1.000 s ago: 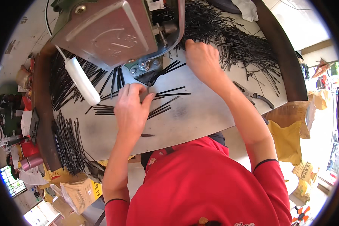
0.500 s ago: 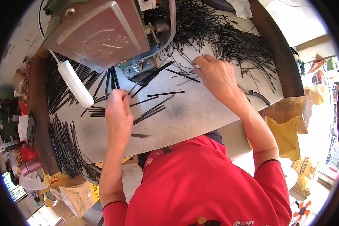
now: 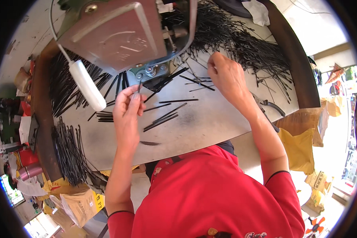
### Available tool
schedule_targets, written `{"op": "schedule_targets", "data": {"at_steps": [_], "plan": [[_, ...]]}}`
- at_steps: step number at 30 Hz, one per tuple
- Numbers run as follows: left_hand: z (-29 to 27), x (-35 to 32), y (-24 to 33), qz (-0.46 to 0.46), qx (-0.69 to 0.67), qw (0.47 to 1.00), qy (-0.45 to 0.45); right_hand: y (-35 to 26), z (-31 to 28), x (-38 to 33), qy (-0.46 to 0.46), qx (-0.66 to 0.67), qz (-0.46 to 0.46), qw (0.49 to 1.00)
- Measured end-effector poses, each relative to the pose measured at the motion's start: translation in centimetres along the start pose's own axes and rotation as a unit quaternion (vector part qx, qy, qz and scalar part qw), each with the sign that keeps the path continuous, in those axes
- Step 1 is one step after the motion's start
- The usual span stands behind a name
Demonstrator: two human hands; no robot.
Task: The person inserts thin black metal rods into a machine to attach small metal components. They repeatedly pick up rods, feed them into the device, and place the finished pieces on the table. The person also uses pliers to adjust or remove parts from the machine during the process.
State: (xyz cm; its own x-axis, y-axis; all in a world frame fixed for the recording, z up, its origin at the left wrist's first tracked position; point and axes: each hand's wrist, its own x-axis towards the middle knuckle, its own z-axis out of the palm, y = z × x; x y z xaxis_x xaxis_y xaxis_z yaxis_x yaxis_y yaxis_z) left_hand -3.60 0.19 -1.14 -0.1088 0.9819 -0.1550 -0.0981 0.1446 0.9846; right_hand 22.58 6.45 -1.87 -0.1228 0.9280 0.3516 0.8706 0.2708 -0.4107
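Observation:
My left hand [image 3: 127,113] is closed in a pinch on a thin dark rod [image 3: 139,86], its tip pointing up at the small metal tooling block [image 3: 147,74] under the press [image 3: 113,37]. My right hand [image 3: 229,75] hovers by the front of a big heap of thin black rods [image 3: 242,43]. Its thumb and index finger are pressed together; whatever lies between them is hidden. Several loose black rods [image 3: 162,121] lie on the metal tabletop [image 3: 210,123] between the hands. Just right of the left hand, darker rods [image 3: 165,82] slant away from the tooling.
A white-handled lever [image 3: 87,86] hangs left of the press. Black rods are heaped at the far left [image 3: 67,87] and bundled at the near left [image 3: 69,152]. Pliers [image 3: 270,108] lie near the right edge. A raised brown rim [image 3: 295,51] borders the table.
My left hand has turned, bringing its fingertips up beside the tooling with the rod. The right hand has shifted slightly up toward the heap. The whole view has moved a little.

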Motion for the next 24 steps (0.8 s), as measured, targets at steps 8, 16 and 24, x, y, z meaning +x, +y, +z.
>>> {"op": "schedule_targets", "data": {"at_steps": [8, 16, 24], "plan": [[1.8, 2.9, 0.2, -0.044, -0.146, 0.988, -0.014, -6.7, 0.3, -1.6, -0.113, 0.255, 0.046, 0.959], [2.3, 3.0, 0.5, -0.051, -0.167, 0.985, 0.003, -8.9, 3.6, -0.7, 0.026, 0.16, -0.064, 0.985], [1.5, 3.7, -0.2, -0.058, -0.22, 0.973, -0.038, -9.6, 2.7, -1.0, -0.023, 0.064, -0.061, 0.996]]}}
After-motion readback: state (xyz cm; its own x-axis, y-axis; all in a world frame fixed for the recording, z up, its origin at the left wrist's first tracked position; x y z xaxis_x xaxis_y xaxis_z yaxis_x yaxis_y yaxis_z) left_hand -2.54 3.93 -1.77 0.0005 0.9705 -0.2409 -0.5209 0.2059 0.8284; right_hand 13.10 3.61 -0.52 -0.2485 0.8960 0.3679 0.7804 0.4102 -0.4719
